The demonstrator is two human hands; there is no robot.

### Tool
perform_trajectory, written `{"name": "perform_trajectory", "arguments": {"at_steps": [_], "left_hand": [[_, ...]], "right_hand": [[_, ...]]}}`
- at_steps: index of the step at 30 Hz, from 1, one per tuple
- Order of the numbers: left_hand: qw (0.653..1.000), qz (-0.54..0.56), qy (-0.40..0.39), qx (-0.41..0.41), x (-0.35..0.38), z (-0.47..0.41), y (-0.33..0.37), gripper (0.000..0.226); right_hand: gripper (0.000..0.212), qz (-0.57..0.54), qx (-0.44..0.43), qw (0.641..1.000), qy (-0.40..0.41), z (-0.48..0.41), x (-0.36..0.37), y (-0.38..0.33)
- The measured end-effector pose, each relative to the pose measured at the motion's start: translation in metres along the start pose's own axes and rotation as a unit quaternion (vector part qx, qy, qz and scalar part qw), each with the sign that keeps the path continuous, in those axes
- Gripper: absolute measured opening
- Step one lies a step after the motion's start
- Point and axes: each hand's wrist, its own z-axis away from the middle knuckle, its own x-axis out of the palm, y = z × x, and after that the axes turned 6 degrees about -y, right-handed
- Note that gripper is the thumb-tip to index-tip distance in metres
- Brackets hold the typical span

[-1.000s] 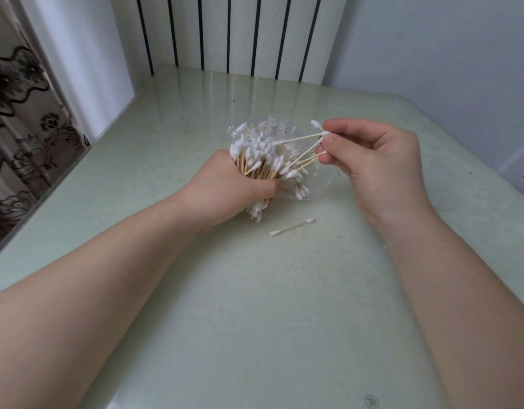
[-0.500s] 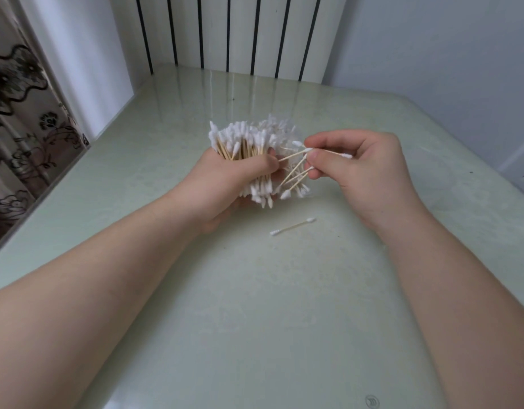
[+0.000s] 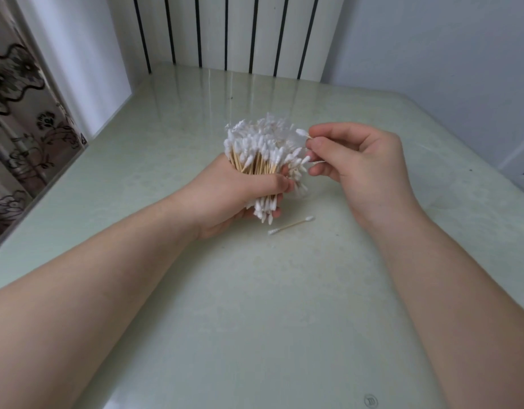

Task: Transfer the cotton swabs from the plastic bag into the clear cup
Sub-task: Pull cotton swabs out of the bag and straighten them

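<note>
The pale green glossy table (image 3: 255,320) fills most of the view and meets a white wall panel with dark vertical stripes (image 3: 225,28) at its far edge. A floral patterned curtain (image 3: 19,113) hangs along the left side. Both bare forearms reach in over the table. The left hand (image 3: 231,196) is above the table centre, fingers curled tightly round a thick bundle of cotton swabs (image 3: 260,154). The bundle stands roughly upright, with white tips fanning out above the fist and more tips protruding below it. The right hand (image 3: 364,169) is just beside the bundle, thumb and fingertips closed in a narrow pinch on the pinched swabs (image 3: 301,132), whose tips point toward the bundle. Faint clear plastic (image 3: 290,140) shows behind the bundle; whether it is bag or cup cannot be told. One loose swab (image 3: 291,225) lies flat on the table near the left hand.
</note>
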Motion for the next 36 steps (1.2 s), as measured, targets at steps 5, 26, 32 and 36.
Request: {"name": "perform_trajectory", "arguments": {"at_steps": [5, 26, 32, 36], "left_hand": [[0.999, 0.021, 0.039, 0.017, -0.002, -0.004, -0.002, 0.022], [0.996, 0.037, 0.075, 0.02, -0.009, -0.008, -0.004, 0.018], [0.993, 0.088, 0.063, 0.045, -0.006, -0.01, -0.006, 0.026], [0.991, 0.097, 0.066, 0.057, -0.003, -0.009, -0.007, 0.031]], "right_hand": [[0.02, 0.005, 0.002, 1.0, -0.012, 0.001, 0.001, 0.0], [0.008, -0.019, -0.02, 1.0, -0.005, 0.007, 0.011, 0.004], [0.011, -0.169, 0.006, 0.986, 0.009, 0.008, 0.015, 0.002], [0.01, -0.059, 0.001, 0.997, -0.042, 0.012, 0.021, 0.007]]}}
